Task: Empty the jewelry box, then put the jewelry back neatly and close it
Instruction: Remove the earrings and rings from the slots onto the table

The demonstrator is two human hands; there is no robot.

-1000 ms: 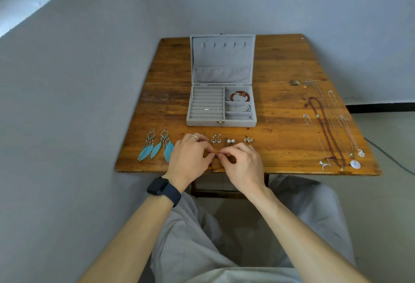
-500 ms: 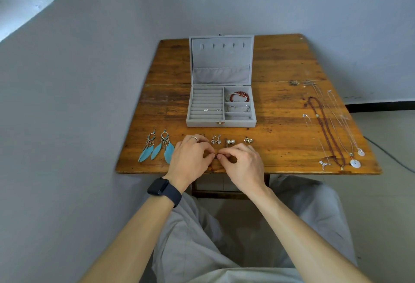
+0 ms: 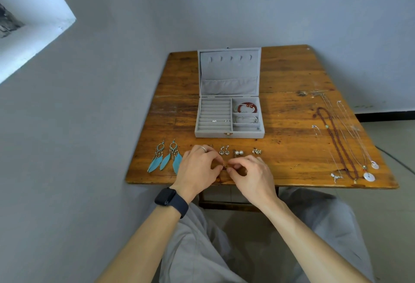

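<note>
1. From my feed, the grey jewelry box (image 3: 211, 134) sits in the middle of the wooden table (image 3: 289, 73). Its lid stands open at the back.
2. In the box, a red bead bracelet (image 3: 247, 107) lies in the far right compartment. A silver bangle (image 3: 246, 119) is in the compartment just nearer me, and two small rings (image 3: 220, 121) are tucked into the ring rolls on the left.
3. The left hand (image 3: 198, 168) and right hand (image 3: 251, 175) meet at the near edge of the table, in front of the box. Their curled fingertips pinch a small gold-coloured piece (image 3: 225, 166) between them. It is too small for me to say what it is.
4. The left hand wears a ring (image 3: 203, 149), and a dark smartwatch (image 3: 170, 200) sits on that wrist.
5. A row of earrings lies between the hands and the box. The turquoise feather earrings (image 3: 165, 159) are at the left, just beside the left hand. The heart drop earrings (image 3: 224, 151), the pearl studs (image 3: 238, 153) and a small metal pair (image 3: 257, 151) are just beyond the knuckles.
6. The hands cover part of that row; something small by the left ring finger is mostly hidden.
7. Well to the right, a dark bead necklace (image 3: 336, 145) and thin chains with white disc pendants (image 3: 369, 176) lie stretched out lengthwise.
</note>
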